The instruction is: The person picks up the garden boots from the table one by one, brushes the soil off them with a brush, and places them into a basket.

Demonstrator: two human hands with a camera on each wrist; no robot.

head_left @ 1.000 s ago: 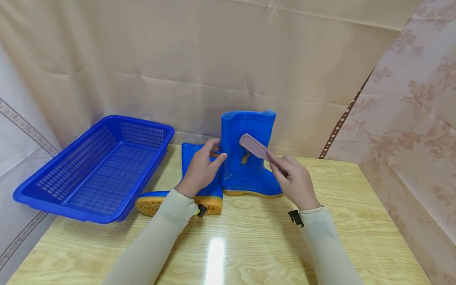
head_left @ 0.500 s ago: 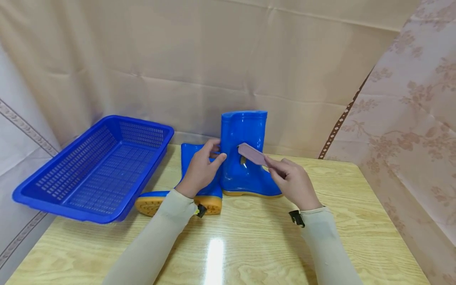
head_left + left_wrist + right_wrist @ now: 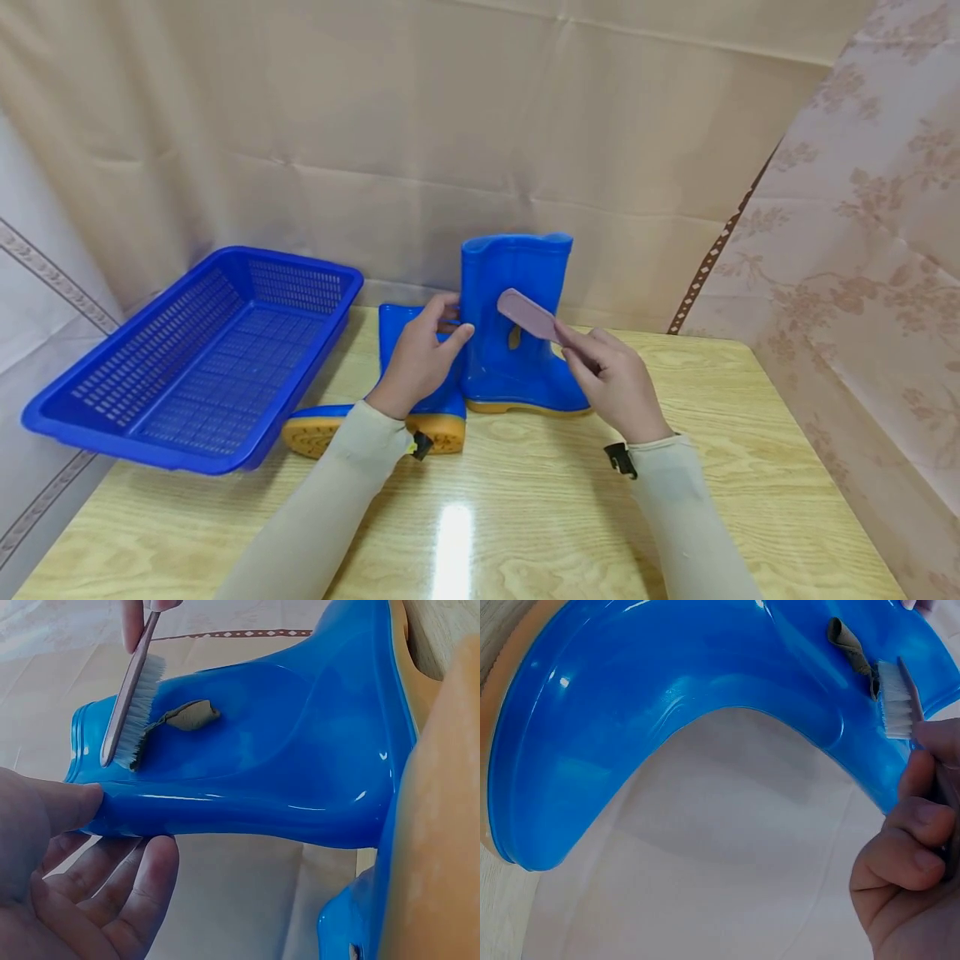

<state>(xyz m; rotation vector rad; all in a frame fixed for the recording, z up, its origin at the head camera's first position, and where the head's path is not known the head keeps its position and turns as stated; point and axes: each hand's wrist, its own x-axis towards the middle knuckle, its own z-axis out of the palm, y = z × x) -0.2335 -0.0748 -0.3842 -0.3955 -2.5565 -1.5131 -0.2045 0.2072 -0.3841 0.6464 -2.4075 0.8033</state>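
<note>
A blue rain boot point(image 3: 501, 367) with a yellow sole stands upright on the table. My left hand point(image 3: 422, 354) holds its shaft at the back edge, thumb on the near side and other fingers at the rear. In my right hand point(image 3: 621, 382) is a brush point(image 3: 528, 315) with a pinkish back, gripped by the handle. Its white bristles point(image 3: 895, 701) touch the shaft's side. By the bristles, a curled grey-brown strip point(image 3: 193, 715) clings to the boot; its material is unclear. A second blue boot point(image 3: 397, 321) lies behind my left hand, sole toward me.
A blue plastic basket point(image 3: 247, 458) with slotted walls stands at the table's left. Beige cloth point(image 3: 375, 125) hangs behind the wooden table point(image 3: 540, 517), and a floral cloth point(image 3: 862, 292) hangs along the right side.
The brush has gone slightly down and back up on the shaft. The boot's top narrowed, then widened again. The grey-brown strip has shifted shape a little, while my left hand stays in place.
</note>
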